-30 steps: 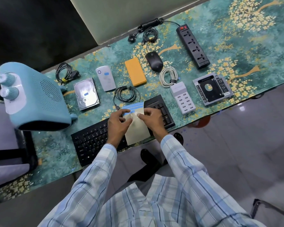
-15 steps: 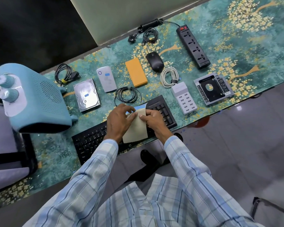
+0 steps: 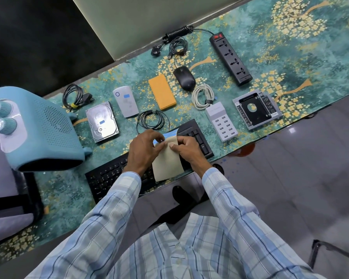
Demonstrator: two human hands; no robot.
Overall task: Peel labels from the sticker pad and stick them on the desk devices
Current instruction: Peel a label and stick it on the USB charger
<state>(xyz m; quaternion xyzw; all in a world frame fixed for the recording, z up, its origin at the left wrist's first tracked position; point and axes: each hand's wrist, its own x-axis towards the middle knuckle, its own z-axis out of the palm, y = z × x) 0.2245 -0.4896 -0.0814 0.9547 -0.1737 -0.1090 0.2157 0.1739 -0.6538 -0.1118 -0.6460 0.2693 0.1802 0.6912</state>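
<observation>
The sticker pad (image 3: 166,161), a beige sheet with blue labels at its far end, is held over the black keyboard (image 3: 109,178). My left hand (image 3: 144,151) pinches its upper left edge at the blue labels. Its right edge is gripped by my right hand (image 3: 187,149), thumb on top. A hard drive (image 3: 102,121) and a white device (image 3: 125,101) each carry a small blue label. The orange case (image 3: 162,91), mouse (image 3: 184,77), USB charger (image 3: 221,121), drive caddy (image 3: 257,109) and power strip (image 3: 230,55) show no label.
A blue heater (image 3: 36,129) stands at the left on the patterned desk mat (image 3: 290,37). Coiled cables (image 3: 152,119) lie among the devices, a white one (image 3: 201,95) beside the mouse. The desk's front edge runs just behind my hands; a chair (image 3: 4,198) is at far left.
The pad has been lifted and tilted slightly toward me. My left fingers have shifted onto the blue labels at its top edge; my right hand keeps its grip.
</observation>
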